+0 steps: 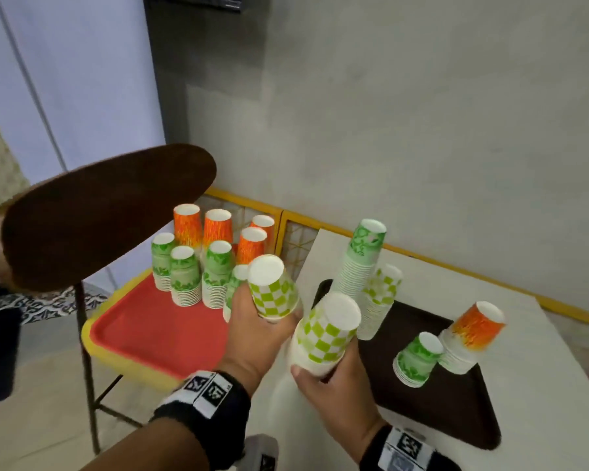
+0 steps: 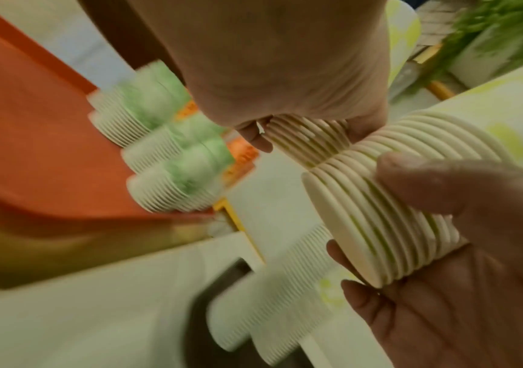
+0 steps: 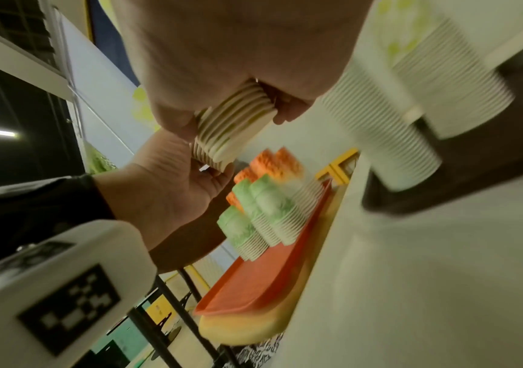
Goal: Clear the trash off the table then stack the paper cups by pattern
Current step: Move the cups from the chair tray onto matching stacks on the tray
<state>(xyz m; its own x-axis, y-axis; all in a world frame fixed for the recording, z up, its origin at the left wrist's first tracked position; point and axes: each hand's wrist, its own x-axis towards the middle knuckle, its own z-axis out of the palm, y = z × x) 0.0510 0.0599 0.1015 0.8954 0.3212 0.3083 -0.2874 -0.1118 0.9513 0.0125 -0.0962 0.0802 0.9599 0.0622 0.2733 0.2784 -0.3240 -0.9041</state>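
Observation:
Each hand holds an upside-down stack of green-and-white checked paper cups, above the gap between the chair and the table. My left hand (image 1: pixel 262 317) grips the smaller checked stack (image 1: pixel 272 288). My right hand (image 1: pixel 320 372) grips the larger checked stack (image 1: pixel 327 331), thumb on its side. In the left wrist view the rims of the left stack (image 2: pixel 307 139) meet those of the right stack (image 2: pixel 395 211). The right wrist view shows the right hand's stack (image 3: pixel 235 124) against the left hand's stack (image 3: pixel 210 159).
A red tray (image 1: pixel 150 331) on a yellow chair seat carries orange flame stacks (image 1: pixel 215 229) and green leaf stacks (image 1: pixel 184 280). A brown tray (image 1: pixel 456 409) on the white table (image 1: pixel 541 385) holds a tall leaf stack (image 1: pixel 364 260), a checked stack (image 1: pixel 381 300), a short leaf stack (image 1: pixel 417 360) and an orange stack (image 1: pixel 470 334). A brown chair back (image 1: pixel 99 215) stands at left.

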